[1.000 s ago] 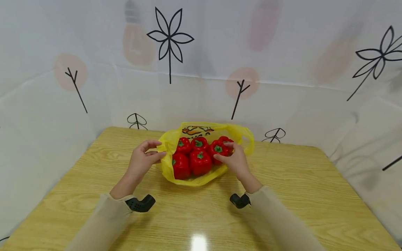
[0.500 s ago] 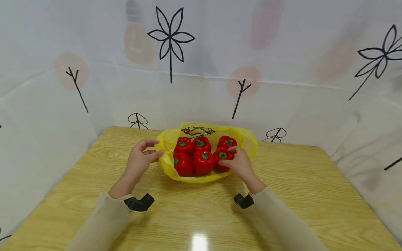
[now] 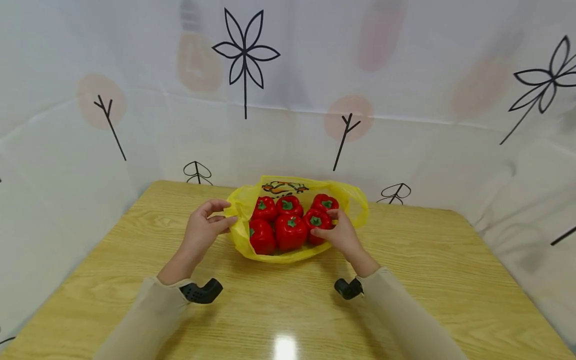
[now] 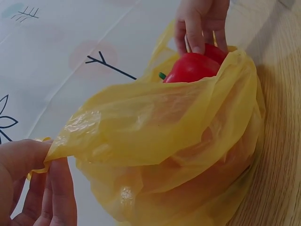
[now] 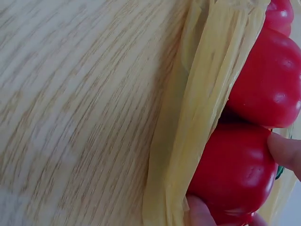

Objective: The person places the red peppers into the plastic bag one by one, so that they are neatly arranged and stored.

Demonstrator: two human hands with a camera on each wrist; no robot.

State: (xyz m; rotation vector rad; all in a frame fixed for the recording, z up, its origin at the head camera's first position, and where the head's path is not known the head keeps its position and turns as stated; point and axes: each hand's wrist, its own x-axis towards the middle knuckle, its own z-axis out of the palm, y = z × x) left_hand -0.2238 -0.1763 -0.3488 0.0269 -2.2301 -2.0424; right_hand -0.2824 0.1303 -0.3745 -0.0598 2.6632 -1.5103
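A yellow plastic bag [image 3: 288,257] lies on the table with its mouth toward me, holding several red bell peppers [image 3: 291,234] with green stems. My left hand [image 3: 204,230] pinches the left edge of the bag's mouth between thumb and fingers; the left wrist view shows the plastic [image 4: 141,127] stretched away from those fingers. Inside the right side of the mouth, my right hand [image 3: 344,237] grips the front right bell pepper [image 3: 317,227]. In the right wrist view, thumb and fingers sit on opposite sides of that pepper [image 5: 235,169], beside its neighbour [image 5: 268,77].
The wooden table [image 3: 279,305] extends around the bag on both sides and in front. Right behind it hangs a white cloth [image 3: 288,145] with plant drawings. A loop handle [image 3: 362,207] of the bag sticks out at the right. Each wrist wears a black device [image 3: 201,291].
My right hand has moved slightly right and down with the bell pepper, baring more of the back right one. The left hand keeps its pinch on the bag, nearly still.
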